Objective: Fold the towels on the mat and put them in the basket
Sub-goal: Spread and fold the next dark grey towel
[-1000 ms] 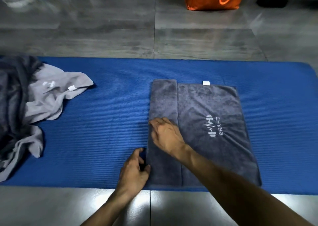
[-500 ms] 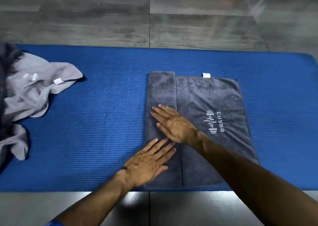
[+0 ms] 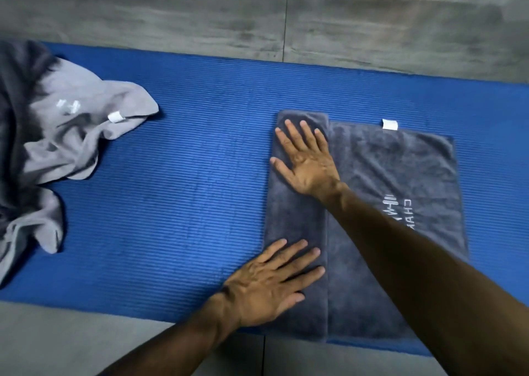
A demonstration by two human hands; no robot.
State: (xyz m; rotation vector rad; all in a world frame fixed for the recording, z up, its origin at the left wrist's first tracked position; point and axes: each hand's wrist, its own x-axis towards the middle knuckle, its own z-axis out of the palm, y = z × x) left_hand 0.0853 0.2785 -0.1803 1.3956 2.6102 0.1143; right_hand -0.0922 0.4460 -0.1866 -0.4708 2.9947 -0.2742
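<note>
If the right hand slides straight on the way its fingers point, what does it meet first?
The right hand points up-left: it would probably cross the dark towel's folded far corner first, then bare blue mat.

Left grip, right grip: flat, fingers spread.

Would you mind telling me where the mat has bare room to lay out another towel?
Bare blue mat lies between the crumpled towel pile and the dark grey towel. The pile crowds the left end; both hands press the grey towel's folded strip.
</note>
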